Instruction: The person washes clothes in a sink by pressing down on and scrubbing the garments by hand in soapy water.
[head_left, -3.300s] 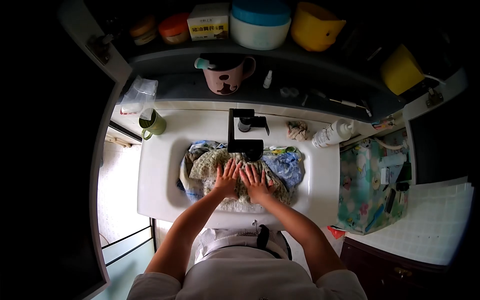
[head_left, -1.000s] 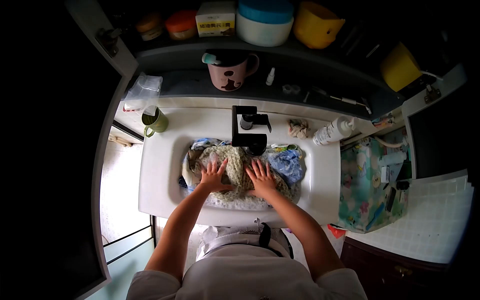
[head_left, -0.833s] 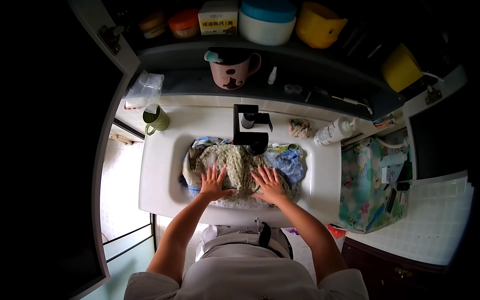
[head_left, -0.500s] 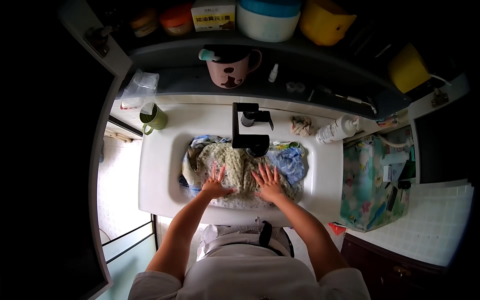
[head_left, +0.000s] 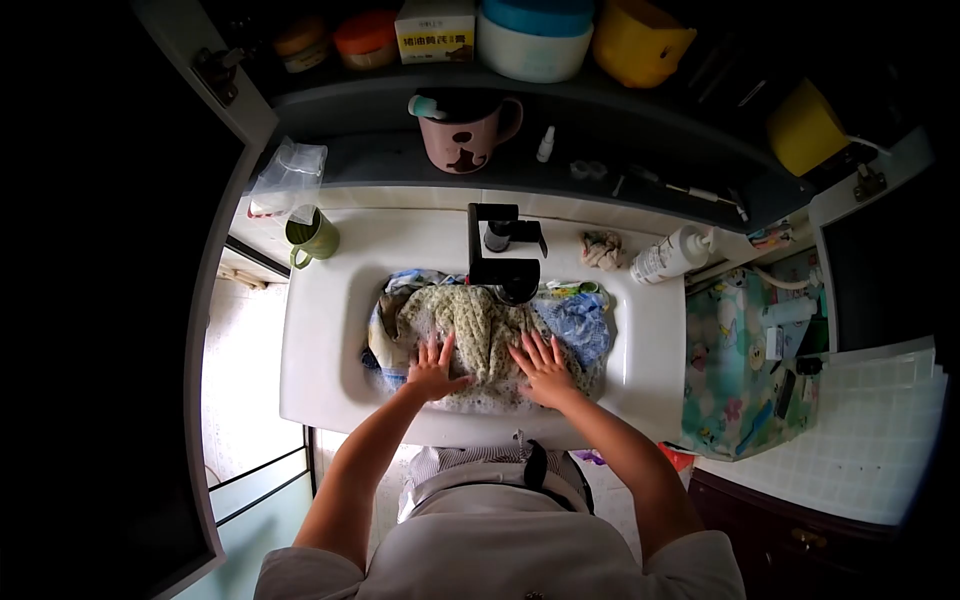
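Several cloths (head_left: pixel 440 312): heaped in the sink (head_left: pixel 315 370), the green one (head_left: pixel 472 325) central, the blue one (head_left: pixel 580 322) at right.
Left hand (head_left: pixel 432 375): fingers spread wide, palm down on the green one, grasping nothing.
Right hand (head_left: pixel 547 377): spread likewise on the heap's right; thumb contact is hard to tell.
Suds (head_left: pixel 475 400): along the near edge.
Tap (head_left: pixel 505 270): over the far edge.

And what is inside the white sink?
Inside the sink are a pale patterned cloth under spread fingers, a blue cloth at right, other fabric at left, and foam. Its floor and anything beneath the cloths are covered.
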